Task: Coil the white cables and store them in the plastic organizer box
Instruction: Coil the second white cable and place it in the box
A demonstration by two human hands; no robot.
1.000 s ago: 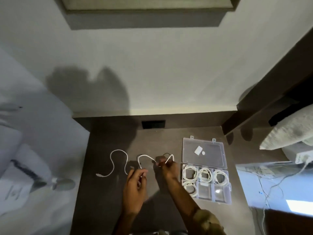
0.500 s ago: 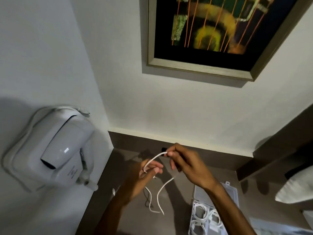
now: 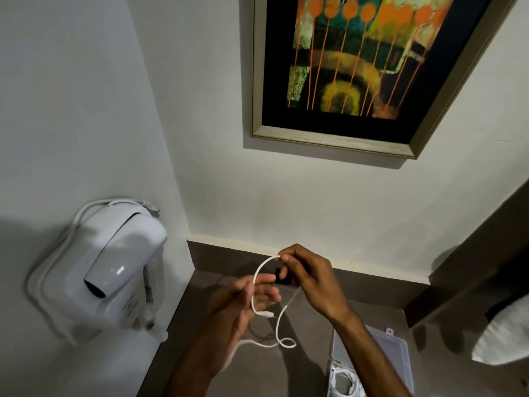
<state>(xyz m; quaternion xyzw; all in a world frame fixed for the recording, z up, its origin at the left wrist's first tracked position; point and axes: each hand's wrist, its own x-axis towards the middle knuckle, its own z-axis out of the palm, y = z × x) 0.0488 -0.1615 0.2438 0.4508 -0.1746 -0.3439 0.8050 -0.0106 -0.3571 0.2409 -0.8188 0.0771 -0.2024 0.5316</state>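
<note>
A thin white cable [image 3: 279, 325] hangs in the air above a dark brown counter [image 3: 309, 373]. My right hand [image 3: 312, 279] pinches it at the top of an arc between thumb and fingertips. My left hand [image 3: 243, 305] sits lower and to the left, fingers loosely curled, with the cable running across them and its plug end poking out to the right. The rest of the cable droops into a small loop on the counter. The clear plastic organizer box [image 3: 400, 356] lies open at the lower right, with a coiled white cable [image 3: 343, 382] in one compartment.
A white wall-mounted hair dryer [image 3: 114, 270] juts out at the left, close to my left forearm. A framed painting [image 3: 357, 70] hangs on the wall above. A dark wooden panel [image 3: 472, 253] rises at the right, and a pale cushion [image 3: 501, 339] shows at the right edge.
The view tilted up from the counter to the wall. Both hands lifted the cable off the counter, and my right hand has drawn an arc of it up above my left hand.
</note>
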